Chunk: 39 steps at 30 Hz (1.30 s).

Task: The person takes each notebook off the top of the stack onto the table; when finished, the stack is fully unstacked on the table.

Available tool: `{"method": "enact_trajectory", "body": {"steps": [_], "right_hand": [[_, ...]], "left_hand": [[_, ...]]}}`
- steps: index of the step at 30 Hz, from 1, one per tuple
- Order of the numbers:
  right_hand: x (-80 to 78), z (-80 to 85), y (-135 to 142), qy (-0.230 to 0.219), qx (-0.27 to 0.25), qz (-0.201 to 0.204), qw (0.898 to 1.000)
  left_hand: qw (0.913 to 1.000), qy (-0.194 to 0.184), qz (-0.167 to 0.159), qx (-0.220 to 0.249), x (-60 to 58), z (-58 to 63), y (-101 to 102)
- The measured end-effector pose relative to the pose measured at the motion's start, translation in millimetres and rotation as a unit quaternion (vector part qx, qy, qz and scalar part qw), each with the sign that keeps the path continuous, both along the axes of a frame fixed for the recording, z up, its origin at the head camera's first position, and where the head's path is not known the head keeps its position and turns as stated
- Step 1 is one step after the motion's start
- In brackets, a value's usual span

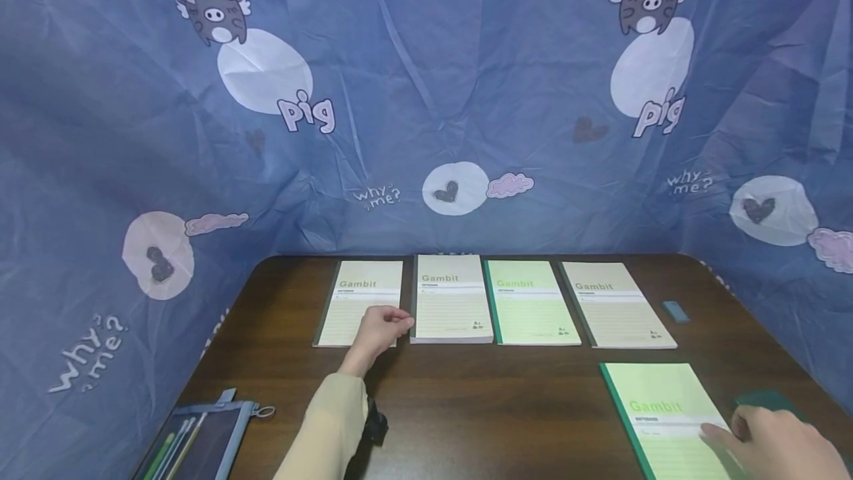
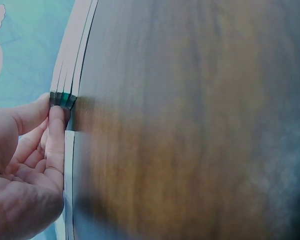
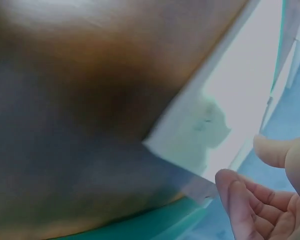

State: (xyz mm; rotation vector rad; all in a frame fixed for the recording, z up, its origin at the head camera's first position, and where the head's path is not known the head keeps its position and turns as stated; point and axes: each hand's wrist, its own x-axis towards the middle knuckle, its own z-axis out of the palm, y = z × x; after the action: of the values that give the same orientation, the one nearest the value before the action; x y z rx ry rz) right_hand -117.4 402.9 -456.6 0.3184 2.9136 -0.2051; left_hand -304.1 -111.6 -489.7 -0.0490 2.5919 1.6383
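In the head view four Gambit notebooks form a row at the back of the table. My left hand (image 1: 380,332) reaches over the leftmost notebook (image 1: 363,284), fingertips at the left edge of the thicker second stack (image 1: 452,313). The left wrist view shows that stack as several layers (image 2: 70,55) with dark and green spines; thumb and forefinger touch its spine corner. My right hand (image 1: 783,439) is over the lower right of a green notebook (image 1: 656,391) at the front right. In the right wrist view its thumb and fingers are apart beside that notebook's corner (image 3: 190,150).
A blue-edged mesh pencil case (image 1: 229,439) with several pens lies at the front left. Farther along the row lie a green notebook (image 1: 533,302) and a cream one (image 1: 616,306). A small blue item (image 1: 676,311) sits right of them; a dark green item (image 1: 776,398) shows behind my right hand.
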Motion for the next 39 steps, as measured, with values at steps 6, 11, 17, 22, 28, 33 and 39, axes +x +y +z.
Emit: {"method": "enact_trajectory", "body": {"steps": [6, 11, 17, 22, 28, 33, 39], "right_hand": [[-21.5, 18.1, -16, 0.069, -0.024, 0.063, 0.995], [-42.4, 30.4, -36, 0.138, -0.045, 0.092, 0.985], [-70.9, 40.4, -64, 0.164, -0.081, 0.118, 0.976], [-96.7, 43.0, -89, 0.148, -0.121, 0.117, 0.975], [-126.1, 39.3, -125, 0.148, -0.173, 0.128, 0.965], [-149.6, 38.1, -156, 0.141, -0.211, 0.134, 0.958], [-177.7, 26.6, -186, 0.127, -0.269, 0.102, 0.949]], "left_hand": [[1.0000, -0.001, 0.001, 0.000, -1.4, -0.7, -1], [1.0000, 0.004, -0.002, 0.000, -2.1, -0.8, -1], [0.9999, 0.009, -0.007, -0.001, -1.9, -0.8, 0], [1.0000, 0.000, -0.006, 0.002, -0.3, 0.7, 2], [1.0000, 0.002, -0.005, 0.003, 0.1, 1.9, 4], [0.9999, 0.007, -0.006, 0.003, -0.4, 1.0, 3], [0.9997, 0.019, -0.011, 0.003, 1.0, 2.8, -2]]}}
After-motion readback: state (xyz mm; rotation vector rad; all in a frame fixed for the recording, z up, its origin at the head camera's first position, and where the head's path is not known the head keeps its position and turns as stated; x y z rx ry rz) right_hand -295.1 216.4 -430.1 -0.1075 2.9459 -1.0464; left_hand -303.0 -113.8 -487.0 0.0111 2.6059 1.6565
